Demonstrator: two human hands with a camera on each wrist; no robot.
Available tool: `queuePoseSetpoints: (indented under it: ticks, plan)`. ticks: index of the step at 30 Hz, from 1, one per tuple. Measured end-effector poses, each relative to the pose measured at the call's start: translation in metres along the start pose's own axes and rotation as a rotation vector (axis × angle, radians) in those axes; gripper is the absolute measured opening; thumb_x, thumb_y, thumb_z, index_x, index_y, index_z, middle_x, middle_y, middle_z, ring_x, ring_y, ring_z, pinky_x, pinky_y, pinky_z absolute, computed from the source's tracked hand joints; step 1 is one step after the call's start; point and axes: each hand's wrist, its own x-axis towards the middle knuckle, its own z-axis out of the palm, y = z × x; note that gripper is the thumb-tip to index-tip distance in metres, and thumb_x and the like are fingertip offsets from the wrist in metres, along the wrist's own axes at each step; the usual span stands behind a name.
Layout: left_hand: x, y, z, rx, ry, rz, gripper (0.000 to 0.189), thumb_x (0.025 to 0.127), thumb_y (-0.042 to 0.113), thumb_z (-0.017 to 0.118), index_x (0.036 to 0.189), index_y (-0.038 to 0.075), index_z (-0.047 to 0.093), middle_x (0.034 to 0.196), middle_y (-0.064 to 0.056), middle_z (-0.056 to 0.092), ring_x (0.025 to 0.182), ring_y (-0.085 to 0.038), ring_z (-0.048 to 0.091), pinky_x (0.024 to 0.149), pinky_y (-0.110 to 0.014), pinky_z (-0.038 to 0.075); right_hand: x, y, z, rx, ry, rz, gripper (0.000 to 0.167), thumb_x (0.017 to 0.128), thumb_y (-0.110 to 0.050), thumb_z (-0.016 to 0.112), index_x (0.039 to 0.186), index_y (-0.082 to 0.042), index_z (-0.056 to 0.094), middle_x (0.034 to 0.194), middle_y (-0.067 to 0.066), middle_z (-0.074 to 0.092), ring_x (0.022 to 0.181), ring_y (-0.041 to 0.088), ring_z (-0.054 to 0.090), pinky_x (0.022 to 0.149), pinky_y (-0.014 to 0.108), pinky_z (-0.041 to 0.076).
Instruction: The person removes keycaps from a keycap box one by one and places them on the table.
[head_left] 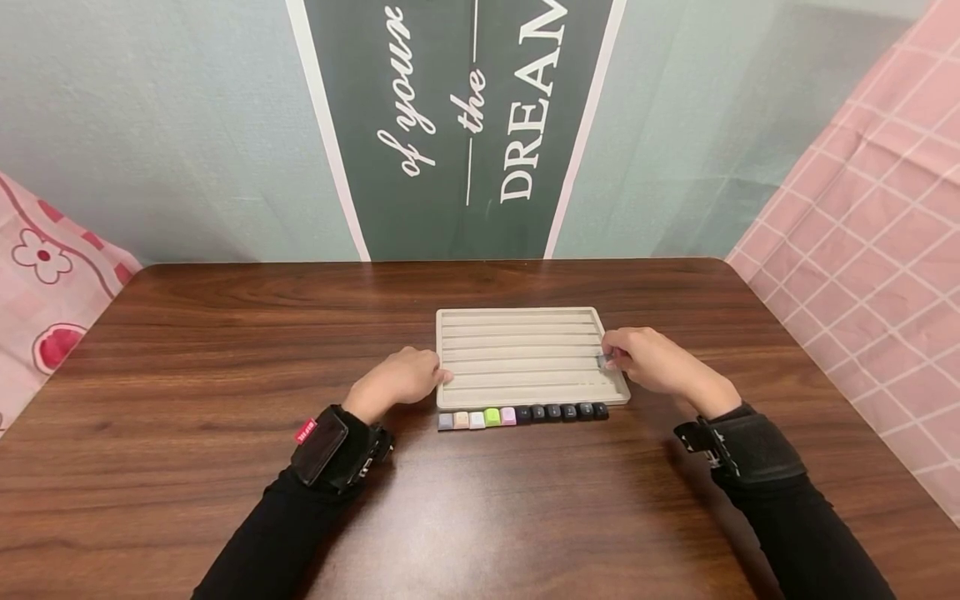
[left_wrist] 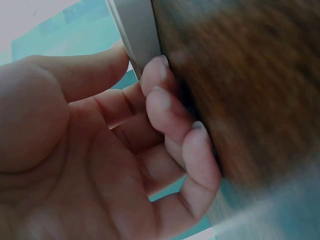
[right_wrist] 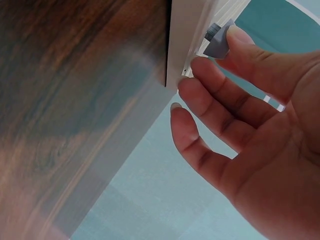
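A cream ridged tray [head_left: 517,352] lies on the wooden table. My left hand [head_left: 401,377] holds its left edge, the thumb on the rim and the other fingers bent against the outer side, as the left wrist view shows. At the tray's right end, my right hand [head_left: 651,358] pinches a small grey keycap [right_wrist: 218,46] between thumb and fingers. A darker ribbed piece [right_wrist: 213,31] shows beside that keycap; whether it is part of it I cannot tell. Along the tray's front edge runs a row of keycaps [head_left: 492,417]: grey, peach, white, green, pink, then several black ones.
The brown wooden table [head_left: 225,350] extends around the tray on all sides. Behind it hangs a teal cloth with a dark lettered panel [head_left: 465,125]. Pink cloths hang at the left [head_left: 45,283] and right [head_left: 862,233] edges. Both wrists wear black bands.
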Motion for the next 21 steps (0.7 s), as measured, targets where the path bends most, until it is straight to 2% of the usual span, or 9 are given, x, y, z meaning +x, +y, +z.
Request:
queuePoseSetpoints:
  ticks: [8,16,21]
  plan:
    - [-0.0005,0.0004,0.0002,0.007,-0.001,-0.004,0.026,0.096,0.027,0.047,0.092,0.005,0.06,0.09,-0.007,0.06,0.081,-0.02,0.054,0.073,-0.036,0.042,-0.0029,0.0,0.0004,-0.008,-0.014,-0.008,0.012,0.082,0.0,0.065,0.08,-0.006,0.054,0.068,-0.002,0.04,0.062,0.013,0.039,0.055,0.029,0.032]
    - [-0.0009,0.001,0.0003,0.002,0.003,-0.008,0.026,0.096,0.027,0.047,0.091,0.005,0.06,0.089,-0.007,0.059,0.082,-0.021,0.054,0.073,-0.036,0.042,-0.0064,-0.0003,0.0009,0.002,-0.015,-0.028,0.014,0.083,0.001,0.063,0.079,-0.008,0.054,0.068,-0.003,0.041,0.059,0.011,0.038,0.053,0.028,0.032]
    - [-0.0012,0.0012,0.0005,0.005,0.006,-0.004,0.026,0.096,0.027,0.047,0.092,0.005,0.06,0.092,-0.008,0.06,0.085,-0.022,0.055,0.075,-0.036,0.042,-0.009,-0.0003,0.001,-0.006,0.002,-0.037,0.015,0.082,0.003,0.063,0.079,-0.008,0.054,0.068,-0.003,0.042,0.06,0.011,0.039,0.054,0.028,0.032]
